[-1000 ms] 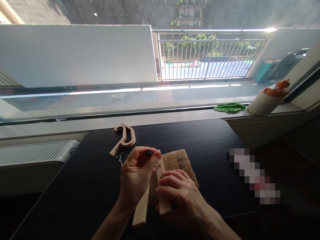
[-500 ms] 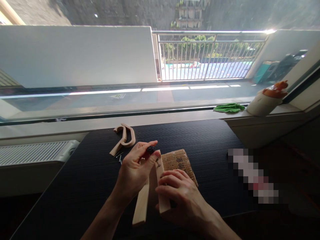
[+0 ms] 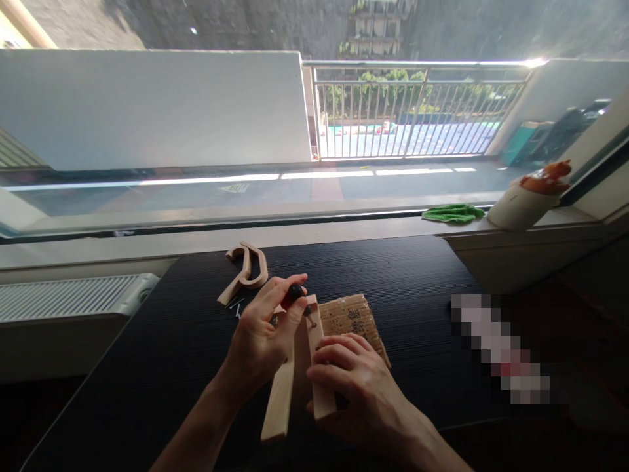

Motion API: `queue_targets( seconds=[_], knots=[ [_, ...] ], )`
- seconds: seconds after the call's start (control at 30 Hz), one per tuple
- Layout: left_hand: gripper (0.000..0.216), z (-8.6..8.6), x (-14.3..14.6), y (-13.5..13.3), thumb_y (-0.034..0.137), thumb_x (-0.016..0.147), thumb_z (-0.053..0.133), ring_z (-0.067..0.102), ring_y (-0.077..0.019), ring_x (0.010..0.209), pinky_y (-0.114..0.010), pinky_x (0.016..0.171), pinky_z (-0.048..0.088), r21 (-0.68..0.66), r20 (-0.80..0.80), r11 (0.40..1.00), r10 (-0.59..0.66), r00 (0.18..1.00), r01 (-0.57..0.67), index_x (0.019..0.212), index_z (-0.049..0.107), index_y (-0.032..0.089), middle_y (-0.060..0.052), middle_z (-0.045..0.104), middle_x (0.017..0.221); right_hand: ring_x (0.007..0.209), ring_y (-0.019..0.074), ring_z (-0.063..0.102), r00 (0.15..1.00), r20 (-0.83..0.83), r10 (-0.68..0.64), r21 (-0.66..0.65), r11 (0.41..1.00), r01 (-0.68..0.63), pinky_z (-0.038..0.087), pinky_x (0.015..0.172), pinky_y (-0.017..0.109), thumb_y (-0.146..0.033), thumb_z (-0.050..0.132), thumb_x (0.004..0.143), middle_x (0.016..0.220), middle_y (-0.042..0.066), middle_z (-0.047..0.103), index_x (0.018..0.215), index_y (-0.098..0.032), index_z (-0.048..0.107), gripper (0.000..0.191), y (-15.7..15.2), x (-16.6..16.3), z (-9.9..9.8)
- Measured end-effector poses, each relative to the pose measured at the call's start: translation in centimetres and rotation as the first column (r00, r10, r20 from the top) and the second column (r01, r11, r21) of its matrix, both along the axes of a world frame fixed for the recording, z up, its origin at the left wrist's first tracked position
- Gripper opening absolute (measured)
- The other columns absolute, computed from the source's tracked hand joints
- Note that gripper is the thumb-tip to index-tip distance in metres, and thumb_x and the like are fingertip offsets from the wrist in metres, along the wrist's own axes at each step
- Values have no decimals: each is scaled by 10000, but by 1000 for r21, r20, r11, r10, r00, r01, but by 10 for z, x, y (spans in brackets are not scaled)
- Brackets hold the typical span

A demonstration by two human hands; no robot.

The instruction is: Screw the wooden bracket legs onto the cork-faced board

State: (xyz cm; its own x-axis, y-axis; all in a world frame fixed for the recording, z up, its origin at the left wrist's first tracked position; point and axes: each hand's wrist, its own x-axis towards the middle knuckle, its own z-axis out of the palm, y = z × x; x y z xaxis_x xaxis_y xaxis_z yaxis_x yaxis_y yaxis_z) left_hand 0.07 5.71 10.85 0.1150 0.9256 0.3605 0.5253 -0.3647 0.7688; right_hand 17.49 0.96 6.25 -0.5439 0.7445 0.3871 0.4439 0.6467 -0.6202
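Lower centre of frame: thumb and fingers of the left hand (image 3: 260, 328) grasped a black-handled tool (image 3: 295, 292), its dark end more exposed than a second earlier and part of its metal shaft now showing. Its tip appeared to be at a screw (image 3: 314, 324) near the far end of the wooden strip (image 3: 323, 396), contact not confirmed. Unmoved, the right hand (image 3: 356, 370) gripped the strip, fingers curled over it. Judged: a regrip for turning, strip kept steady, screw probably not yet flush

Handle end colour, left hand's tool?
The handle end is black; it shows best in the head view.
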Motion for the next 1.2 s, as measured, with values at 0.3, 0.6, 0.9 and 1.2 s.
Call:
queue_targets(
  seconds=[0.3, 0.6, 0.9, 1.2],
  knots=[
    [295, -6, 6, -6, 223, 828, 607, 600, -112, 706, -231, 648, 500, 75, 52, 993, 83, 995, -87, 1122, 584, 233, -12, 661, 942, 1089, 213, 519, 1000, 9, 4, 11, 1000, -4, 370, 942, 368, -305, 651, 747, 1020, 35, 648, 1038, -242, 638, 298, 0, 0, 1],
    [261, -7, 16, -8, 177, 772, 673, 568, -117, 717, -235, 658, 484, 285, 17, 937, 207, 978, -203, 1029, 635, 207, 2, 606, 857, 1098, 217, 510, 1000, 13, 13, 11, 1000, -13, 367, 938, 372, -316, 657, 736, 1040, 33, 642, 1048, -239, 631, 322, 0, 1, 0],
    [318, -6, 3, -4, 174, 848, 574, 602, -156, 872, -259, 750, 509, 206, -62, 978, 21, 998, -8, 1160, 589, 236, -26, 622, 971, 1095, 222, 521, 1000, -12, -4, -3, 1000, 4, 381, 932, 365, -267, 667, 710, 1022, 33, 650, 1034, -254, 629, 326, -1, 0, 0],
    [266, -8, 11, -6, 199, 803, 639, 584, -168, 858, -285, 749, 499, 296, -61, 955, 32, 998, -12, 1066, 635, 236, -34, 596, 963, 1064, 199, 529, 1000, 7, -10, 13, 1000, 10, 375, 942, 351, -272, 679, 709, 1021, 22, 641, 1036, -250, 627, 332, -1, 1, 1]
  ],
)
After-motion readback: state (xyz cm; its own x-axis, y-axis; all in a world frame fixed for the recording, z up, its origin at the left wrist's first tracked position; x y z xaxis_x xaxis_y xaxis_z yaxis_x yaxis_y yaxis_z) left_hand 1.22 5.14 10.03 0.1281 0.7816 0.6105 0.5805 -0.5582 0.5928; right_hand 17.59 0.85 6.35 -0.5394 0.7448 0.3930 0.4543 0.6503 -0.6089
